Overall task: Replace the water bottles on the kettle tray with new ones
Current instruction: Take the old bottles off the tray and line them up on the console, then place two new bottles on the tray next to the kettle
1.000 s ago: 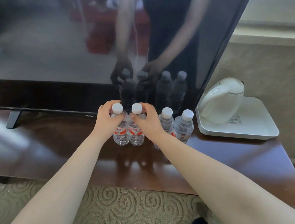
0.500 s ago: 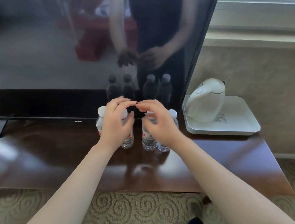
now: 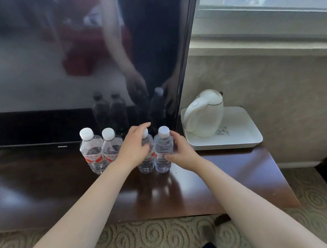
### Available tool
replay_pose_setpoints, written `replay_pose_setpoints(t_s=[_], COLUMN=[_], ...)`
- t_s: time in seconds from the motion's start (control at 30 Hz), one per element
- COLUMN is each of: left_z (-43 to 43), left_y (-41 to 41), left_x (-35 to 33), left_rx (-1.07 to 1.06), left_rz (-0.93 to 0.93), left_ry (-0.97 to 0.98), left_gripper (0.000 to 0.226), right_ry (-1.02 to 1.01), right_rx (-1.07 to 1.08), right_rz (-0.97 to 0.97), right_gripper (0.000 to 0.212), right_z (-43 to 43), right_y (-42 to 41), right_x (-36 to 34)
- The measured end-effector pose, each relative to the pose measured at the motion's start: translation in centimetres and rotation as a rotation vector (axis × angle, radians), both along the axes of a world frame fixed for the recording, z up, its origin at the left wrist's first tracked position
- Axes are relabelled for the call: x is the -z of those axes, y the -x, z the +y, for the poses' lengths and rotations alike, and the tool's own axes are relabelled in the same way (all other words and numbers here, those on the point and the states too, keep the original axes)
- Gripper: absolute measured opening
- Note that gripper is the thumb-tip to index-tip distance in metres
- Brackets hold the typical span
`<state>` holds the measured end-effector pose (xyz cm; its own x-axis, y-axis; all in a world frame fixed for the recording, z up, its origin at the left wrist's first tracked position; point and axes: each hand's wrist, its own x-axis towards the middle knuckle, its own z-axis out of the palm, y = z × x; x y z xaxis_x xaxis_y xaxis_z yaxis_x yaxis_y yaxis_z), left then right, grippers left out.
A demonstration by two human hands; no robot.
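Four clear water bottles with white caps and red labels stand in a row on the dark wooden table (image 3: 232,177), in front of the TV. The left pair (image 3: 94,151) (image 3: 111,148) stands untouched. My left hand (image 3: 135,146) wraps the third bottle (image 3: 147,162) from the left, fingers over its neck and cap. My right hand (image 3: 180,150) cups the right side of the fourth bottle (image 3: 162,147); its thumb touches the label and its fingers are spread behind. To the right, a white tray (image 3: 244,136) carries a white kettle (image 3: 205,114) and no bottles.
A large black TV (image 3: 74,62) stands close behind the bottles, its screen mirroring my hands. A beige wall and a window ledge (image 3: 270,41) rise behind the tray. Patterned carpet (image 3: 149,243) lies below the table's front edge.
Both hands left the left pair of bottles, rose, and shifted right onto the right pair. The camera view shifted with them.
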<state>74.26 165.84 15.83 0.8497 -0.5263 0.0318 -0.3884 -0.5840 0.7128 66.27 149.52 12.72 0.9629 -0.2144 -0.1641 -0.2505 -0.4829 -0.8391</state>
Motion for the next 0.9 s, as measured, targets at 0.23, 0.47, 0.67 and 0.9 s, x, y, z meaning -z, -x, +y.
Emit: replay_pose_setpoints(t_s=[0.23,0.47,0.67,0.9], left_z=[-0.1,0.1,-1.8,-8.0], left_y=[-1.2,-1.0,0.7,2.6], left_x=[0.9,1.9,0.8,-0.7], left_rx=[-0.13,-0.077,0.044,0.197], left_rz=[0.274,0.255,0.183,0.215], left_ry=[0.046,-0.017,-0.065,0.031], left_gripper=[0.055,0.072,0.058,0.059], right_ry=[-0.127,-0.178,-0.201,-0.168], right_rx=[-0.061,-0.104,-0.059,0.044], right_rz=[-0.026,-0.023,-0.04,-0.025], right_gripper=[0.081,0.082,0.075,0.08], right_z=[-0.4,-1.4,-4.0,-11.0], right_y=[-1.2,-0.8,2.0,6.3], right_x=[1.0,1.7,1.7,-0.8])
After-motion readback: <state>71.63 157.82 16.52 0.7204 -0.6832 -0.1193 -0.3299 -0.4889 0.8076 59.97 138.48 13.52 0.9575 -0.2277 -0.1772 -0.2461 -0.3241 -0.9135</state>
